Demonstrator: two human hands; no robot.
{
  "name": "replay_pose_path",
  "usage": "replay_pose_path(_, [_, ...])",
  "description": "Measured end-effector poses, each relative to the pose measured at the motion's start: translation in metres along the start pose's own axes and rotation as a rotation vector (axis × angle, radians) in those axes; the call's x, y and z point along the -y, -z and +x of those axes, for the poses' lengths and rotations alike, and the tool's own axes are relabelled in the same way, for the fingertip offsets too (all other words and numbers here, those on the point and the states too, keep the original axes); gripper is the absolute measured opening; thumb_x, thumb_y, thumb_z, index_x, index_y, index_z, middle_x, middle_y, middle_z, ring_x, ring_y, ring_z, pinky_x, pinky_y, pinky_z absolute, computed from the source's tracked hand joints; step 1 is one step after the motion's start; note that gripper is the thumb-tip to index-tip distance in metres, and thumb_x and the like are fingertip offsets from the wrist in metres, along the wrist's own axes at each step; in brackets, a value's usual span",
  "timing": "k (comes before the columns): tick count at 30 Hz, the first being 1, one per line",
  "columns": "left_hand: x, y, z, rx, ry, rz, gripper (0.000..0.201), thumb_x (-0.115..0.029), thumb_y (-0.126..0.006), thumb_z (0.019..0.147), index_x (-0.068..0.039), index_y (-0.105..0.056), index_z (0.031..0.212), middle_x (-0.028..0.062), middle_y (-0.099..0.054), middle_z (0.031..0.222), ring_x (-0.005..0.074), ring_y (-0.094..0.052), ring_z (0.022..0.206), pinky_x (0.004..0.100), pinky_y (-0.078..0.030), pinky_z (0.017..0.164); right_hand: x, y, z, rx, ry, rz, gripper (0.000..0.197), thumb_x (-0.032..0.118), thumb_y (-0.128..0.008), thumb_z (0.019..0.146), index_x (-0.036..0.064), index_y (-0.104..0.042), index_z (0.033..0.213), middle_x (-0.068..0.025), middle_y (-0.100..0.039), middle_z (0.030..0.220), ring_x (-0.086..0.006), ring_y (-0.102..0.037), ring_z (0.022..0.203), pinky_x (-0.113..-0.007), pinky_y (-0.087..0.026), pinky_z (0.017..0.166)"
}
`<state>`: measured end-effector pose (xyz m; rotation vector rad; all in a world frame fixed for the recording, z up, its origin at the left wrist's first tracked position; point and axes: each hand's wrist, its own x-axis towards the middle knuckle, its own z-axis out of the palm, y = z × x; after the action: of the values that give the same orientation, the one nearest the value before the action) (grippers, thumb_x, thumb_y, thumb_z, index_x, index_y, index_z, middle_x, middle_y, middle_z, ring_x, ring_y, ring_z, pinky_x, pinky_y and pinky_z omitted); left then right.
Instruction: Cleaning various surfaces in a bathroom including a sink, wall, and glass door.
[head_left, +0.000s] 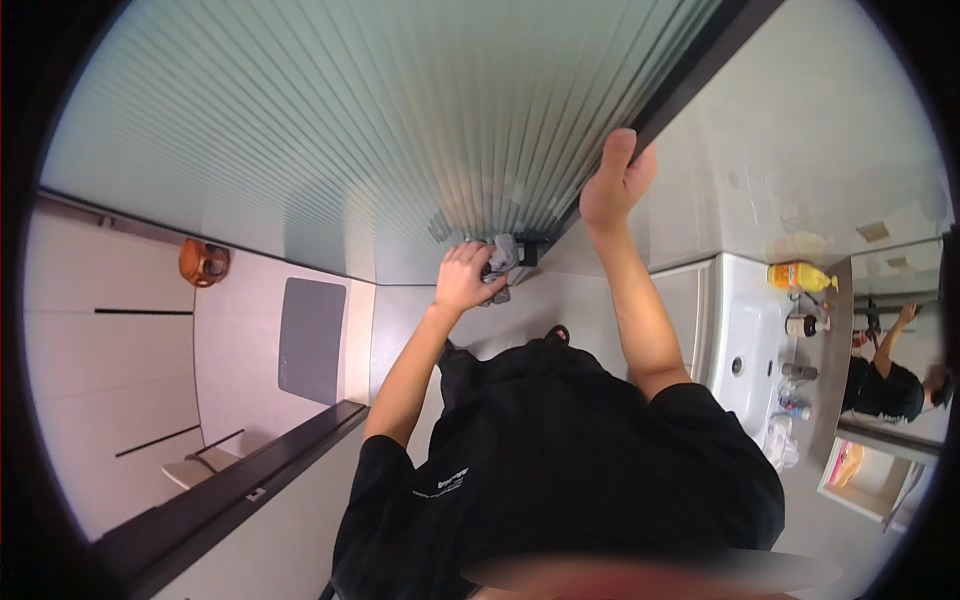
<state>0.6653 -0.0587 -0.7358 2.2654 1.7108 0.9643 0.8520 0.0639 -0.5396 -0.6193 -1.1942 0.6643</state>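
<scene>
Tiled bathroom, ribbed glass door [350, 130]. Left hand [465, 278] fingers bunch grey cloth [503, 258] at its bottom edge; right hand [615, 185] fingers curl round dark frame [690, 85]. Door sliding could pinch them.

White sink [738, 340], yellow bottle [797, 276], grey mat [311, 339].

Grey cloth [500, 262] mostly covered by the left hand [466, 280], its far part pressed against the ribbed glass door [330, 130], shapes behind the glass only smeared, small items on the sink counter [748, 345] too tiny to identify, lower edge blurred
</scene>
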Motion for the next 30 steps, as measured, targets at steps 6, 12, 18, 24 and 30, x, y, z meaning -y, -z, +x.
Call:
replay_pose_path(6, [-0.043, -0.025, 0.01, 0.006, 0.019, 0.034, 0.049, -0.041, -0.085, 0.074, -0.007, -0.071, 0.106, 0.0108, -0.068, 0.1, 0.033, -0.066, 0.098, 0.0459, -0.051, 0.085, 0.006, -0.002, -0.008, -0.053, 0.046, -0.057, 0.055, 0.045, -0.054, 0.111, -0.007, -0.063, 0.125, -0.0058, -0.068, 0.114, -0.0129, -0.058, 0.104, -0.028, -0.046, 0.091])
replay_pose_path(12, [-0.015, 0.001, -0.007, -0.003, -0.124, 0.022, 0.052, -0.044, -0.082, 0.078, -0.009, -0.069, 0.114, 0.01, -0.065, 0.106, 0.0306, -0.062, 0.103, 0.0444, -0.047, 0.088, 0.017, -0.003, -0.007, -0.087, 0.088, -0.116, 0.051, 0.045, -0.054, 0.112, -0.0057, -0.064, 0.115, -0.0007, -0.062, 0.1, -0.0097, -0.052, 0.094, -0.027, -0.044, 0.084])
replay_pose_path(18, [-0.01, -0.007, -0.014, -0.014, -0.126, 0.037, 0.052, -0.047, -0.08, 0.081, -0.01, -0.068, 0.115, 0.0097, -0.065, 0.108, 0.031, -0.062, 0.106, 0.0443, -0.047, 0.09, 0.024, -0.014, -0.009, -0.137, 0.135, -0.139, 0.056, 0.046, -0.051, 0.112, -0.0075, -0.063, 0.116, -0.005, -0.066, 0.106, -0.0129, -0.056, 0.1, -0.03, -0.045, 0.09])
replay_pose_path(24, [-0.03, -0.017, -0.006, -0.016, -0.142, -0.019, 0.051, -0.044, -0.083, 0.079, -0.009, -0.069, 0.113, 0.0105, -0.066, 0.109, 0.0315, -0.063, 0.106, 0.0443, -0.049, 0.092, 0.026, -0.007, -0.014, -0.108, 0.107, -0.18, 0.057, 0.047, -0.049, 0.113, -0.0079, -0.064, 0.118, -0.0072, -0.067, 0.11, -0.0152, -0.057, 0.102, -0.031, -0.046, 0.093])
replay_pose_path(30, [0.012, 0.011, -0.024, -0.007, -0.193, -0.026, 0.05, -0.042, -0.084, 0.077, -0.01, -0.068, 0.111, 0.0095, -0.067, 0.112, 0.0309, -0.063, 0.106, 0.0435, -0.048, 0.091, 0.029, -0.01, -0.014, -0.138, 0.136, -0.135, 0.059, 0.05, -0.054, 0.11, -0.0071, -0.062, 0.121, -0.0063, -0.065, 0.109, -0.0151, -0.057, 0.1, -0.031, -0.046, 0.091])
